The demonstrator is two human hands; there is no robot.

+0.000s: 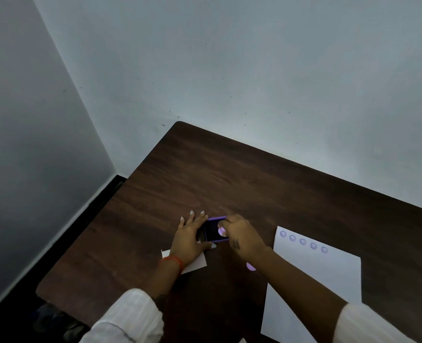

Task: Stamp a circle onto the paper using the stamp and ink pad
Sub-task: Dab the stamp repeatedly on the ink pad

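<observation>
A purple-framed ink pad (211,231) with a dark inking face lies on the brown table (205,174). My left hand (191,237) rests flat against its left side, thumb along the near edge. My right hand (239,233) grips a small lilac stamp (221,231) and holds it down on the pad's right part. The white paper (323,280) lies to the right, with a row of several purple round prints (303,241) along its far edge.
A small white card (197,264) lies under my left wrist. A lilac round piece (250,267) peeks out beneath my right forearm. Pale walls meet at a corner behind the table; the table's left edge drops to a dark floor.
</observation>
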